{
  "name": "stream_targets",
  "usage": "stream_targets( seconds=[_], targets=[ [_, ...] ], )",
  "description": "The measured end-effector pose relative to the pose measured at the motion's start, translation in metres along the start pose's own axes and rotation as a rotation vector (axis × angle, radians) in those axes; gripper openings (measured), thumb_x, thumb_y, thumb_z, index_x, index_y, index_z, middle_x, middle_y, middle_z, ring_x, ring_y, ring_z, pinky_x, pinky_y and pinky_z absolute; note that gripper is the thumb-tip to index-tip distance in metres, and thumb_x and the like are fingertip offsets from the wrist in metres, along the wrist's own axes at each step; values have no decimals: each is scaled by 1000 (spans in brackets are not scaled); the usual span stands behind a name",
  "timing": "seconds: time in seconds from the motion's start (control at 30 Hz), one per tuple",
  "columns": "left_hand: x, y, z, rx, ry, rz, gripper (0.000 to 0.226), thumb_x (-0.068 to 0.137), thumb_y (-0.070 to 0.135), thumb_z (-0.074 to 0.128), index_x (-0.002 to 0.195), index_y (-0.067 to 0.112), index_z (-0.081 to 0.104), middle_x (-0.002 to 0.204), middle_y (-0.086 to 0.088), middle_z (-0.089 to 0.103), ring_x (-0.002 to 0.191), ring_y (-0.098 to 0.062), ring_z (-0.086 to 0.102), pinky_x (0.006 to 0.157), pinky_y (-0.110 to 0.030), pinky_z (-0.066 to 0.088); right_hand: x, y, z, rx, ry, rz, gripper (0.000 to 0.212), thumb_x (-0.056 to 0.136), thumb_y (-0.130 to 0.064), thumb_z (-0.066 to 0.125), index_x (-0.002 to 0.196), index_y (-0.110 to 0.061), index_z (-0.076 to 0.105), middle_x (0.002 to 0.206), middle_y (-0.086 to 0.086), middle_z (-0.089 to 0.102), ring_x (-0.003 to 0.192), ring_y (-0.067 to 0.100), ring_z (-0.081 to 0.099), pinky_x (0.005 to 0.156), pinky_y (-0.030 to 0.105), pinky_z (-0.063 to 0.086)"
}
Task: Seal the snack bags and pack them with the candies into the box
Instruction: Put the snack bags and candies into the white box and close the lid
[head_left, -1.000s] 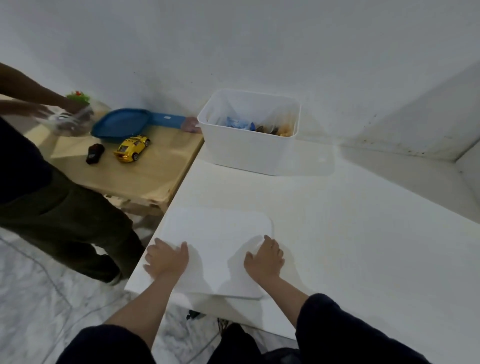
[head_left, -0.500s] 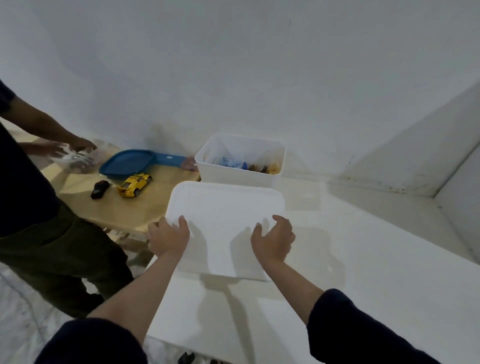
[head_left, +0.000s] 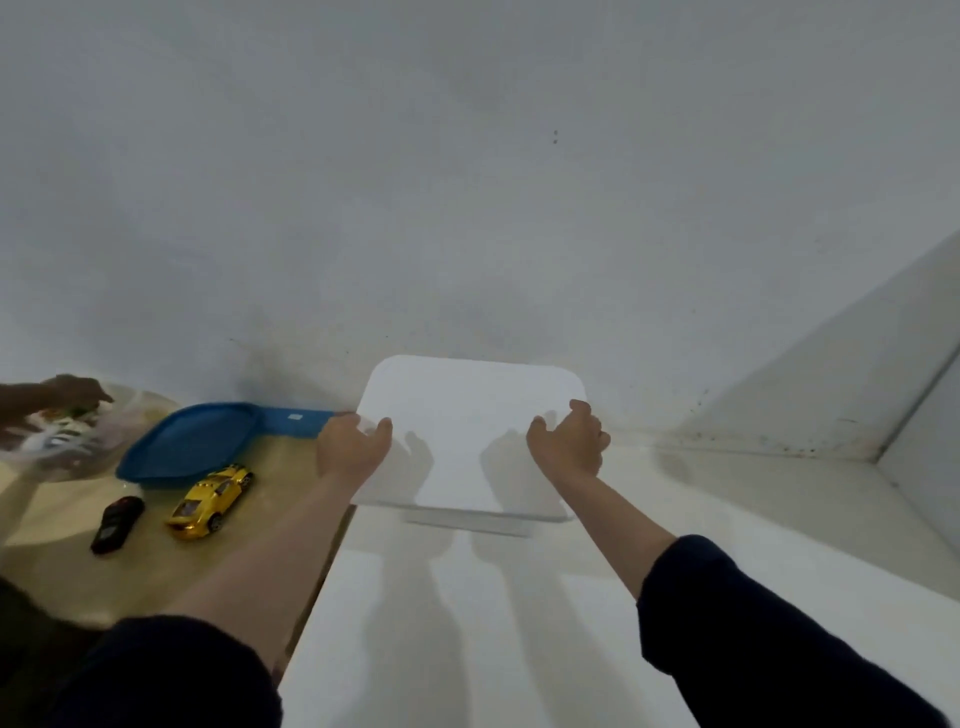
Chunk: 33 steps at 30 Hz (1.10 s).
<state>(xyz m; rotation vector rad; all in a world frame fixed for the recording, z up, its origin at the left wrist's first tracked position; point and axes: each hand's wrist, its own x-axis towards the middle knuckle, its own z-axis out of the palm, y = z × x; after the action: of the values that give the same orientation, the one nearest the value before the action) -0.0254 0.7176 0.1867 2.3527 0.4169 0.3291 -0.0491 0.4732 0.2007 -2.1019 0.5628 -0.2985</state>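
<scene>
A flat white lid (head_left: 467, 415) with rounded corners is held out in front of me over the far part of the white table (head_left: 467, 623), near the wall. My left hand (head_left: 350, 447) grips its left edge and my right hand (head_left: 569, 441) grips its right edge. The lid covers the white box entirely; only a thin white strip (head_left: 467, 526) shows under the lid's near edge, and I cannot tell if that is the box. The snack bags and candies are hidden.
A wooden side table (head_left: 156, 561) on the left carries a blue lid (head_left: 192, 441), a yellow toy car (head_left: 210, 499) and a small black toy car (head_left: 117, 525). Another person's hand (head_left: 62, 395) handles a clear container (head_left: 67, 441) at far left. A white wall rises just behind.
Both hands lifted the white lid off the table and carried it forward and up; it now hides the box that was visible before. The view tilted upward.
</scene>
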Motion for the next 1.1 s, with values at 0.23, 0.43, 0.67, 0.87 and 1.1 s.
stream_targets(
  seconds=[0.23, 0.43, 0.67, 0.87, 1.1],
  targets=[
    [77, -4, 35, -59, -106, -2, 57, 80, 42, 63, 114, -4, 61, 123, -19, 59, 116, -33, 53, 99, -36, 40, 72, -15, 38, -1, -3, 55, 54, 88, -28, 54, 135, -9, 38, 132, 17, 47, 128, 36, 32, 94, 41, 38],
    [101, -3, 51, -28, -109, 4, 52, 84, 37, 61, 114, -6, 60, 122, -20, 58, 114, -34, 52, 101, -38, 38, 99, -1, 58, -16, 10, 80, 48, 87, -27, 56, 131, -9, 44, 126, 17, 54, 127, 36, 36, 94, 38, 38],
    [99, -10, 59, -19, -46, -22, 55, 83, 37, 64, 120, -3, 59, 125, -19, 58, 117, -31, 52, 104, -37, 39, 106, 5, 60, 19, 50, 100, 36, 85, -22, 56, 119, -10, 53, 116, 11, 59, 122, 33, 44, 86, 35, 40],
    [99, -12, 60, 49, -51, 40, 58, 85, 40, 59, 125, -1, 55, 130, -17, 53, 122, -31, 47, 106, -41, 37, 103, 8, 57, 27, 27, 83, 35, 83, -22, 57, 116, -11, 54, 118, 11, 57, 120, 33, 46, 86, 34, 41],
    [95, -12, 68, 487, -222, 221, 82, 86, 65, 36, 145, 8, 23, 153, -15, 20, 139, -38, 20, 112, -51, 22, 89, 16, 60, -155, 24, -47, 33, 88, -16, 52, 120, -8, 51, 125, 11, 52, 122, 30, 39, 76, 31, 35]
  ],
)
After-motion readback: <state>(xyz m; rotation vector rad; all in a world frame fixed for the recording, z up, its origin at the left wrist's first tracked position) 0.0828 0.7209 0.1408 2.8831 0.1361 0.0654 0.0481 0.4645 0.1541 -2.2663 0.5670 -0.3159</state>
